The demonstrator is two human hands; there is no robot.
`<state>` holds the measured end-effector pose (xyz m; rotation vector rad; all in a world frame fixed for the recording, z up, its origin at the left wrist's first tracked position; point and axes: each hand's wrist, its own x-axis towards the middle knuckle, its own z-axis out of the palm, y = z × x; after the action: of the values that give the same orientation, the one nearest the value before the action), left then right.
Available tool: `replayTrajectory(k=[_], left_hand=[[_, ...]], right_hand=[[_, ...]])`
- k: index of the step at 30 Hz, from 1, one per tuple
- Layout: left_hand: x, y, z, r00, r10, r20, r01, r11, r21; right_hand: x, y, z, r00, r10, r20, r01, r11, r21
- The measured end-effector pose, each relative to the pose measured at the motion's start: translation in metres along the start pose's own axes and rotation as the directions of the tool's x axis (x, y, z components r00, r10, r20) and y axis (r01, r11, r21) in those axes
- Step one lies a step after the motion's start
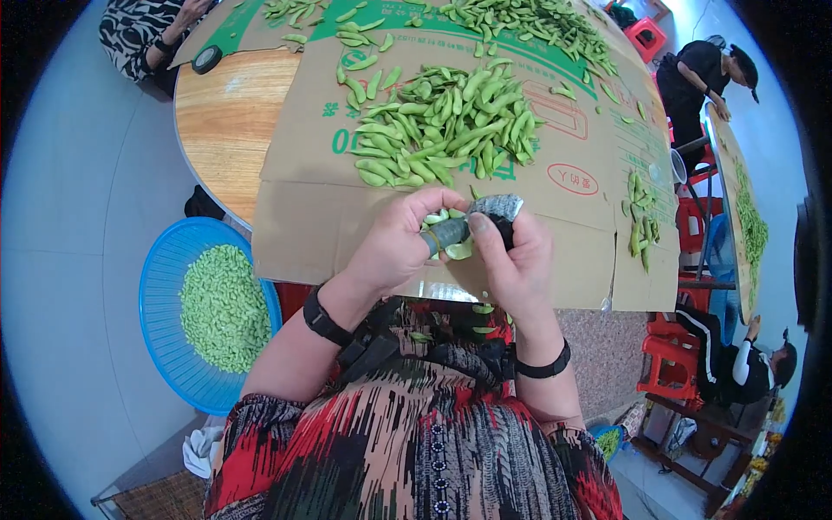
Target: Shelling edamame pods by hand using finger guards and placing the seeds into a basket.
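Note:
My two hands meet over the near edge of the cardboard. My left hand (394, 247) is closed around several green soybean pods (458, 250), some split and pale inside. A grey wrap (448, 232) with a yellowish band covers its thumb. Against that thumb presses my right hand (526, 264), its fingers curled in. It wears a speckled grey finger cover (497, 205) with black material below; whatever lies under these fingers is hidden. Just beyond my hands lies a heap of whole green pods (451, 121).
Flattened cardboard (303, 217) covers much of the wooden table (221, 113). At lower left stands a blue basket (160, 338) of shelled beans (224, 308). More pods (537, 26) lie farther back, and a few (640, 217) at right. Other people sit around, near red stools (672, 364).

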<state>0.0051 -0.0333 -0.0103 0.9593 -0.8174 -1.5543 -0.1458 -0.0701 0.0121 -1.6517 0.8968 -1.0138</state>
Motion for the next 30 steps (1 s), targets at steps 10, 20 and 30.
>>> replayTrajectory(k=[10,20,30], left_hand=[[-0.039,0.030,-0.028,0.997,-0.024,0.071,0.028,0.998,-0.054],[-0.222,0.050,-0.155,0.911,0.292,-0.293,0.411,-0.557,0.722],[-0.054,0.023,-0.013,0.987,0.003,-0.163,0.021,0.990,0.142]], right_hand=[[0.012,-0.018,-0.060,0.698,-0.092,0.711,-0.183,0.936,0.301],[0.017,0.000,-0.007,0.922,0.030,0.385,0.250,0.714,-0.654],[-0.004,-0.014,0.005,0.883,0.263,0.388,-0.314,0.947,0.073]])
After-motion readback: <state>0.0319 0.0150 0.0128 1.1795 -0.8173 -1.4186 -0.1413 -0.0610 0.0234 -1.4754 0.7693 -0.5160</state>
